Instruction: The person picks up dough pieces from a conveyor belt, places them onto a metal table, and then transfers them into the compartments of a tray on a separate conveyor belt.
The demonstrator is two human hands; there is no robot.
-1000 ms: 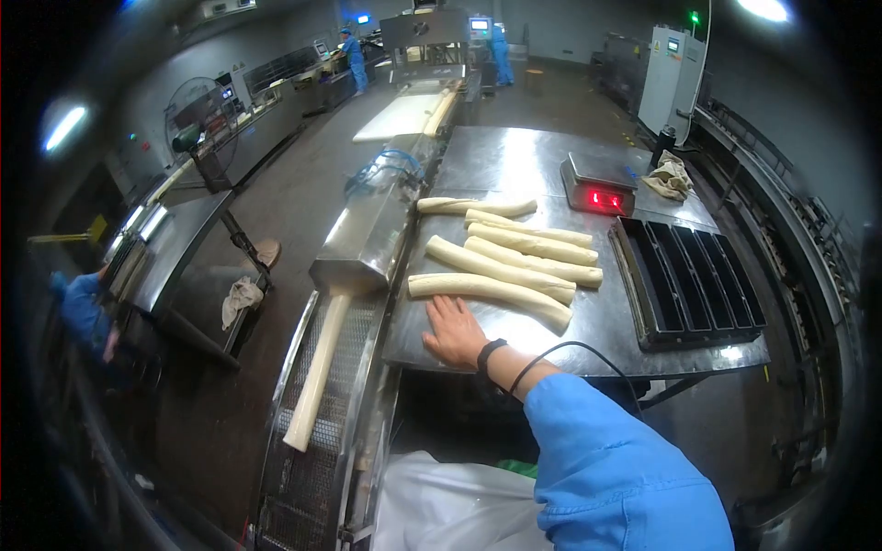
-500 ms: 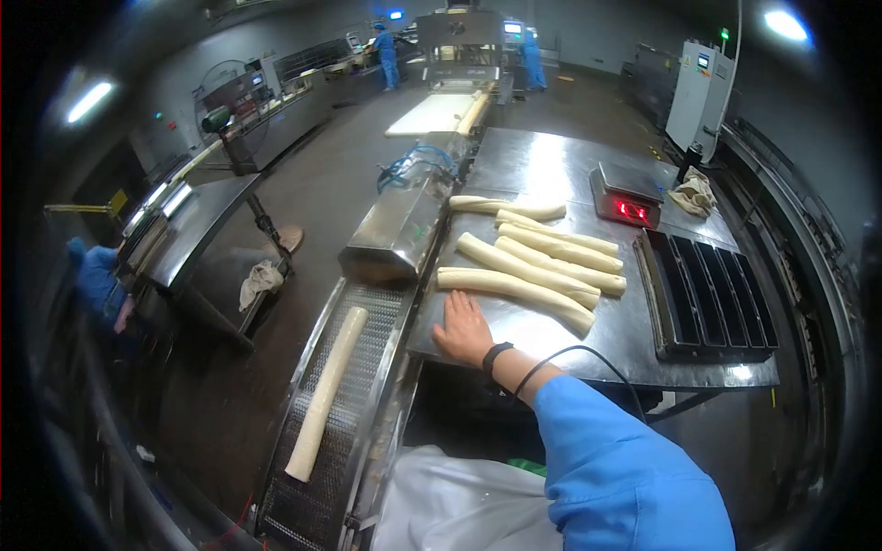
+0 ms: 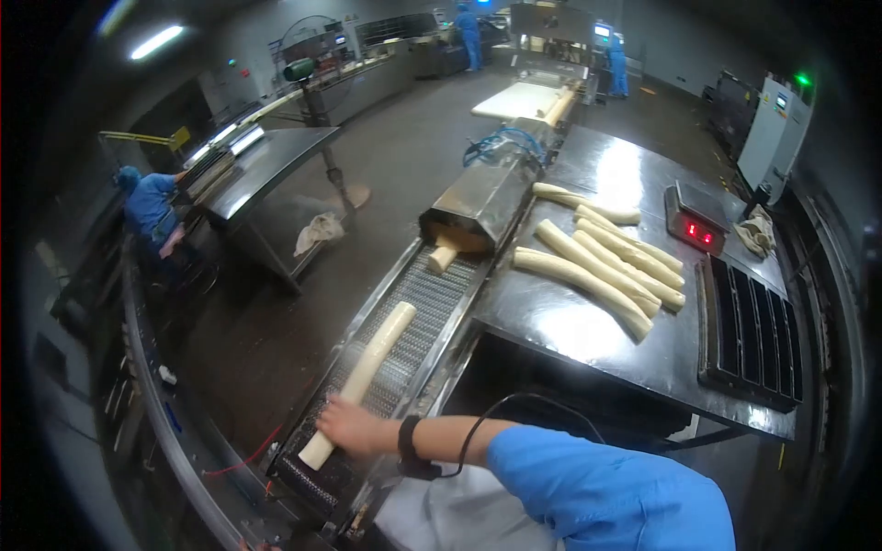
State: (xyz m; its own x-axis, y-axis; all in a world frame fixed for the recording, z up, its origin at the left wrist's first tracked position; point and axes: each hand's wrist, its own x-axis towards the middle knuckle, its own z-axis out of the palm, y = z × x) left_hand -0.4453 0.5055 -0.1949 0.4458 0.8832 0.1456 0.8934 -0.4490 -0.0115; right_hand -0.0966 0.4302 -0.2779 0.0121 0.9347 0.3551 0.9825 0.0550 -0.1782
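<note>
Right hand: the right hand [image 3: 354, 428], in a blue sleeve [image 3: 611, 487], lies over a dough roll close to its near tip; motion blur, so cannot tell whether the fingers grip.
Left hand: cannot tell its state.
Roll under the hand: the pale dough roll [image 3: 375, 354] lies lengthwise on the mesh conveyor [image 3: 424, 317], toward its near end.
Desk: several pale rolls [image 3: 583, 286] side by side near the left edge of the steel desk [image 3: 542, 331]; black moulds [image 3: 751, 332] at the near right corner; a scale [image 3: 695, 218] with red digits beyond them.
Conveyor hood: another roll [image 3: 443, 256] pokes from the metal hood [image 3: 478, 197].
Background: people in blue [image 3: 469, 39].
</note>
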